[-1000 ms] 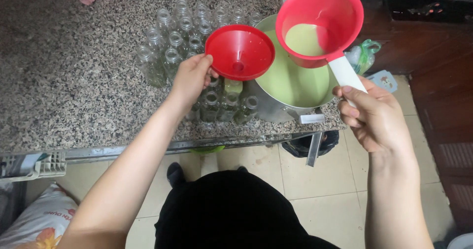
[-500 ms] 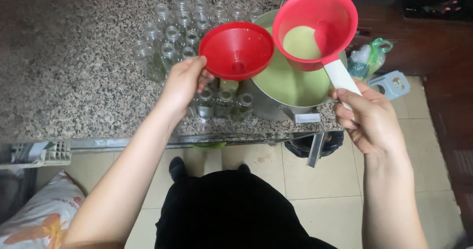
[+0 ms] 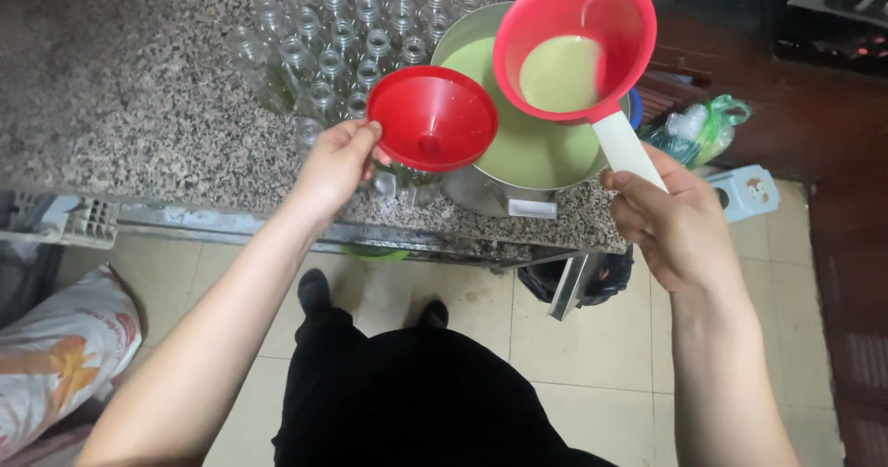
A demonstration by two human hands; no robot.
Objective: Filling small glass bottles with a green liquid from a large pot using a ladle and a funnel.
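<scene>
Hands [image 3: 338,162] closed on funnel [image 3: 432,118] and scoop [image 3: 575,46]

— What kind of room is this?

— A work corner with a speckled grey granite counter [image 3: 139,106] running across the far side, edged at the near side by a metal rim [image 3: 277,227].

— And the floor?

— Pale beige tiles [image 3: 573,356] with dark grout lines, a little stained. On the right they give way to dark reddish-brown flooring [image 3: 846,273].

— Anything lying around?

— A printed white sack [image 3: 55,356] at the near left, a white slotted plastic crate [image 3: 65,222] just beyond it, a black bag [image 3: 592,277] under the counter, and a green plastic bag [image 3: 708,125] at the far right.

— The light?

— Soft and even, dimmer at the right.
</scene>
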